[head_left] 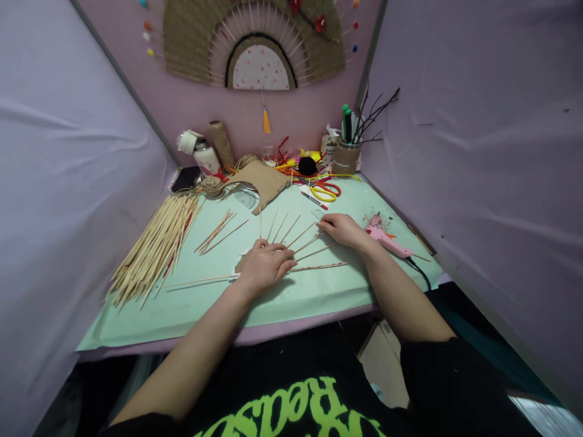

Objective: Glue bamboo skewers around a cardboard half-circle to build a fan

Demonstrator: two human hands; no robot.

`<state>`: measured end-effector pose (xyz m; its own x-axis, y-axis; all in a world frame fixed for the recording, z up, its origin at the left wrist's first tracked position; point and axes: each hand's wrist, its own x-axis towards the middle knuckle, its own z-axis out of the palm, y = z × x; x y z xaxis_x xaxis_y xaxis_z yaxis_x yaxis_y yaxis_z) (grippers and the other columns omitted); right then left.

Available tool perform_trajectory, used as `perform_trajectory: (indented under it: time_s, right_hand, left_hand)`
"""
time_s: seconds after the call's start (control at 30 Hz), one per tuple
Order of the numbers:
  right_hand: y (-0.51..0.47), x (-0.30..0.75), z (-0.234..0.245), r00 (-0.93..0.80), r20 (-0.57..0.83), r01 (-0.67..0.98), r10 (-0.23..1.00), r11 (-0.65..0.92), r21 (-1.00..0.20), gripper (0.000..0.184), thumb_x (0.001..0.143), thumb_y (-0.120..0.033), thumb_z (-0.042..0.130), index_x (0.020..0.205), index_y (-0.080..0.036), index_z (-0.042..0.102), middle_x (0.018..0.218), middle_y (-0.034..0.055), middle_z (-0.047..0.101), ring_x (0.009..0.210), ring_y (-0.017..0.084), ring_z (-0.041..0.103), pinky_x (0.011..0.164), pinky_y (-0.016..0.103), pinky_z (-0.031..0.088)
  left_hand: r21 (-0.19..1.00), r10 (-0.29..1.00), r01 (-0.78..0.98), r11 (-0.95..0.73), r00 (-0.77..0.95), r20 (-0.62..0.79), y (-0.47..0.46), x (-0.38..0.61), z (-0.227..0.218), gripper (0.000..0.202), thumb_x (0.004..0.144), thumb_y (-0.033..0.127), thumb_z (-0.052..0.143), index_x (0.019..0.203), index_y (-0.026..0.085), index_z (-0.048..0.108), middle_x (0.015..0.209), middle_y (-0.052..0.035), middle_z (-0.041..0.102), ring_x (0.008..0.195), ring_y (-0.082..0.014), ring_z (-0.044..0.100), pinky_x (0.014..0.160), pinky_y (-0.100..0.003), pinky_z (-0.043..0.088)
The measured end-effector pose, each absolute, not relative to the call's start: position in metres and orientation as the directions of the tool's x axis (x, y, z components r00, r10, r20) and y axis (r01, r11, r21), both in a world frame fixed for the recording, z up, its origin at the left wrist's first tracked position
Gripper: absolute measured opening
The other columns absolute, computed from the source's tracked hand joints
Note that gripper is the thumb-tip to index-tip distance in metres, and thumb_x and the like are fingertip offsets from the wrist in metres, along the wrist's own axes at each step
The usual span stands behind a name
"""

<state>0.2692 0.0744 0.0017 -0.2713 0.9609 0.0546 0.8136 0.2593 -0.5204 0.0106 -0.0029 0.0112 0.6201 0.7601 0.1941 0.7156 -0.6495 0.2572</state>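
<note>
Presses left hand (pixel 266 264) flat, fingers spread, on the hub of the fanned sticks (pixel 319 266) at frame centre; rests right hand (pixel 344 229), fingers curled, grip unclear, on outer tips slanting up-right, nearer it.

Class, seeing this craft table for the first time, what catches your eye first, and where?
At the centre of the green mat, thin sticks fan out from under the flat left hand, and the right hand touches their outer ends. A big pile of sticks lies at the left, a pink glue gun beside the right hand, and a woven half-round hanging on the back wall.
</note>
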Motion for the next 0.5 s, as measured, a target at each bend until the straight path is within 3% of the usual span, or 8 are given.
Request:
perform_trajectory:
  time_s: [0.5]
  right_hand:
    - [0.0743, 0.2686, 0.0030, -0.274, 0.046, 0.815, 0.961, 0.257, -0.520, 0.034, 0.096, -0.039, 0.048, 0.079, -0.019, 0.069, 0.079, 0.0050, 0.070, 0.074, 0.017, 0.056, 0.069, 0.026, 0.035]
  left_hand:
    - [0.259, 0.756, 0.710, -0.655, 0.622, 0.205, -0.0024, 0.0104, 0.0097, 0.035, 0.103, 0.036, 0.037, 0.106, 0.023, 0.069, 0.113, -0.0040, 0.075, 0.109, -0.0192, 0.065, 0.093, -0.042, 0.031]
